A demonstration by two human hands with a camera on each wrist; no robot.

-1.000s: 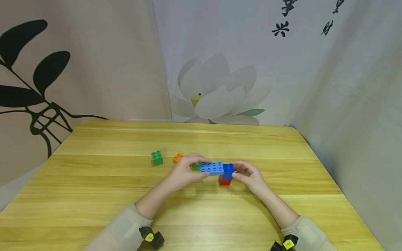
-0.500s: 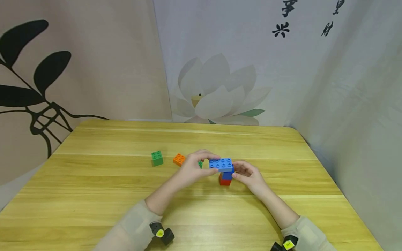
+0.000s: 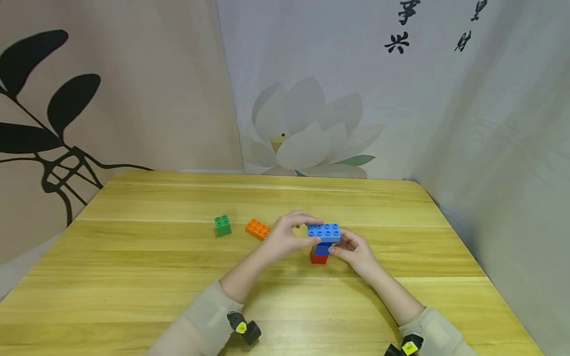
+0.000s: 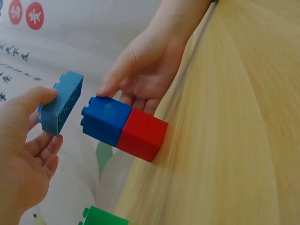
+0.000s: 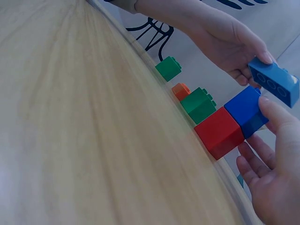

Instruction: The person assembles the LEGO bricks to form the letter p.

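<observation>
From the head, the left hand (image 3: 287,235) pinches the light blue brick (image 3: 323,232) between thumb and fingers, studs up, over the stack near the middle of the desk (image 3: 285,316). The right hand (image 3: 356,252) has its thumb against the dark blue brick (image 3: 322,249), which sits on the red brick (image 3: 318,259). Seen from above, the light blue brick hides the top of the stack, so this view does not tell whether the two touch. Left of the hands lie the orange brick (image 3: 257,229) and, farther left, the green brick (image 3: 222,226).

The left wrist view settles it: a clear gap separates the light blue brick from the dark blue brick. It also shows the hollow underside, with its round tubes, facing the bare studs. The right hand's thumb and fingers grip the dark blue brick from opposite sides; the red brick rests on the desk.

The right wrist view brings in the second green brick (image 5: 199,105), which the left hand covers in the head view. It stands beside the stack, between the orange brick and the red brick, though whether it touches the red one is hard to tell.
</observation>
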